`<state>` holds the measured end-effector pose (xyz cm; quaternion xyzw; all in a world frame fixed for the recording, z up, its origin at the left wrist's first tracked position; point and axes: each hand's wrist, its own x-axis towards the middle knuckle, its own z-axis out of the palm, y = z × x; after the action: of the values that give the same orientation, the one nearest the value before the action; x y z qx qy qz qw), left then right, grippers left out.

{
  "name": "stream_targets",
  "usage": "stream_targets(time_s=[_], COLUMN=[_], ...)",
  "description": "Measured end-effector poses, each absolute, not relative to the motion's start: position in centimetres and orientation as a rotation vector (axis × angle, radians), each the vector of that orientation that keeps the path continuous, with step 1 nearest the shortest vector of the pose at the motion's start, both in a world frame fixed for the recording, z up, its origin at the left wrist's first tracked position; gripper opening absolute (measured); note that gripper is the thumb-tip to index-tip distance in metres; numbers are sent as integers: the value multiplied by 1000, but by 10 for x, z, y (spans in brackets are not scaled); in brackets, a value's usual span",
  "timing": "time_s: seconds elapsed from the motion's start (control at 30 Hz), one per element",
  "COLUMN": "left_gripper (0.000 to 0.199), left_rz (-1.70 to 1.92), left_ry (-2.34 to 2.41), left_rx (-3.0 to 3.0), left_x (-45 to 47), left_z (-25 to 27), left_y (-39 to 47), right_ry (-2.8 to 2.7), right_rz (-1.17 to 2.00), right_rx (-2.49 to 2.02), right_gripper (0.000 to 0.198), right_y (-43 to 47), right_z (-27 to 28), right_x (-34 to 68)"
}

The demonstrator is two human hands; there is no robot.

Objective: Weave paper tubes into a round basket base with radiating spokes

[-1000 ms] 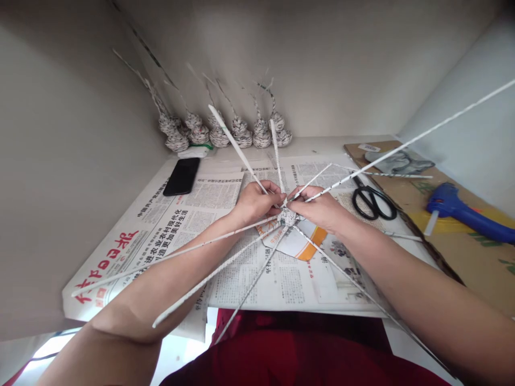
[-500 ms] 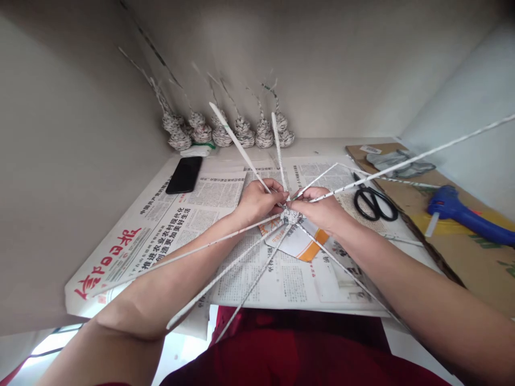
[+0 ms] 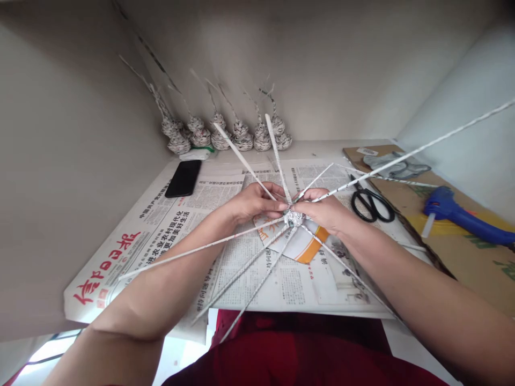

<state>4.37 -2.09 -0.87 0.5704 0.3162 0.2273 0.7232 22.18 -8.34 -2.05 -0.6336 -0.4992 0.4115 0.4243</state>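
Nudging the woven paper piece [image 3: 294, 217] slightly rightward since the frame half a second ago, and swinging its spokes along with it. Dropping the tip of the upper-left spoke [image 3: 237, 153]; tilting the upright spoke [image 3: 276, 147] further left; drawing the outer end of the left-hand spoke [image 3: 173, 258] in toward the right. Lifting the far end of the long strand [image 3: 422, 140] at the right edge. Lowering the left fingertips a little.

Hands: closing both to a pinch, with fingertips almost meeting at the far rim of the piece. Pinching there with the left hand [image 3: 253, 203], with thumb extended and fingers curling behind. Pinching likewise with the right hand [image 3: 324, 208], with the long strand and a thin bent strand [image 3: 316, 180] running out past it. Not making out which strand is lying between which fingertips.

Holding the piece mid-worktop [image 3: 325, 147], above a white-and-orange printed card [image 3: 295, 247] and newspaper sheets [image 3: 292, 287]. Leaving untouched: black scissors [image 3: 370, 199] just right of the right hand, blue glue gun [image 3: 458, 212] on cardboard [image 3: 470, 273], black phone [image 3: 183, 178] at left, gourd-shaped woven pieces [image 3: 242, 138] lining the back.
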Motion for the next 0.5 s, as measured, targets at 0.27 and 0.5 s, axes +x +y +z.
stream_targets(time_s=[0.27,0.5], left_gripper=[45,50], left_rz=[255,247], left_ry=[523,500], left_rx=[1304,1299], left_x=[17,18], left_z=[-4,-8], left_y=[0,1], right_ry=[-1301,-1302], right_rz=[1146,1190], right_rx=[-1543,-1525], right_gripper=[8,10], right_y=[-88,-88], right_z=[-9,-8], right_x=[219,218])
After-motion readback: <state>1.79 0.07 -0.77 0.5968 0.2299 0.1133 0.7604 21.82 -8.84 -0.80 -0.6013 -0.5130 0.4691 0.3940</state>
